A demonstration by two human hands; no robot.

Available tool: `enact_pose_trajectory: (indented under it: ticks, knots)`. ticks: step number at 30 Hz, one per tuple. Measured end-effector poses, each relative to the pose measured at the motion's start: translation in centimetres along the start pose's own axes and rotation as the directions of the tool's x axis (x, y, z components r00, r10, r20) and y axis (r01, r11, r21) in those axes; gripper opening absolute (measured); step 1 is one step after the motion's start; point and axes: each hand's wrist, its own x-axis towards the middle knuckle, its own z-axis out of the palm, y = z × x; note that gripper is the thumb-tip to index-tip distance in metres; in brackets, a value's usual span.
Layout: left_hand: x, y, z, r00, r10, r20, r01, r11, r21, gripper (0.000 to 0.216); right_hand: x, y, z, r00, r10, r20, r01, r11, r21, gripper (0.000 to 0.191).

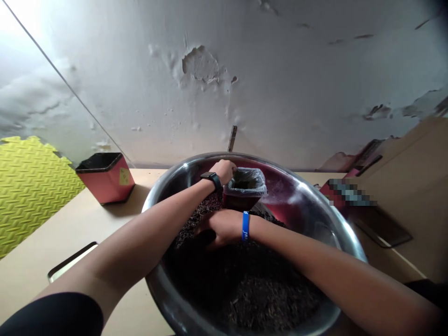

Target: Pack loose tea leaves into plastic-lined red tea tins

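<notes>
A wide steel basin [350, 233] holds dark loose soil [276, 303]. Inside it, near the far side, stands a small red square pot [241, 201] lined with a clear plastic bag [261, 184]; some dark matter shows in its bottom. My left hand [224, 170], with a black watch at the wrist, is closed on the pot's left rim. In front of the pot, my right hand [224, 226] is down in the soil, its fingers curled around some of it. The fingertips are partly hidden by soil and shadow. A blue wristband circles the right wrist.
A pink square pot [107, 179] with a dark rim stands left on the pale table [140, 298]. A dark-edged flat item [72, 261] lies nearer me. Yellow foam matting [31, 186] is at far left, a peeling wall [280, 93] behind, and a partly blurred red box [345, 198] at right.
</notes>
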Motion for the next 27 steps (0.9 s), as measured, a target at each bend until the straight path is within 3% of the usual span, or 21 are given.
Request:
enact_pose_trajectory:
  ticks: [6, 12, 16, 20, 27]
  knots:
    - [1.0, -2.2, -2.3, 0.984, -0.105, -0.142, 0.108, 0.994, 0.017, 0.028, 0.1, 0.2, 0.3, 1.000, 0.014, -0.003, -0.014, 1.000, -0.002, 0.044]
    - [0.9, -3.1, 0.0, 0.978, -0.204, 0.053, 0.206, 0.978, -0.039, 0.025, 0.2, 0.0, 0.2, 0.998, 0.057, 0.014, -0.057, 0.998, 0.002, 0.044]
    - [1.0, -2.5, 1.0, 0.986, -0.153, 0.072, 0.159, 0.984, -0.078, 0.025, 0.1, -0.2, 0.1, 0.997, 0.065, 0.029, -0.064, 0.998, -0.028, 0.044]
    - [0.9, -1.7, 0.6, 0.994, -0.075, 0.079, 0.085, 0.988, -0.131, 0.027, -0.1, -0.1, -0.1, 0.996, 0.090, 0.012, -0.089, 0.994, -0.061, 0.044]
    - [0.3, -0.4, -0.2, 0.974, 0.057, 0.219, 0.008, 0.958, -0.285, 0.031, -1.1, 0.5, -3.2, 0.982, 0.090, -0.167, -0.100, 0.994, -0.049, 0.042]
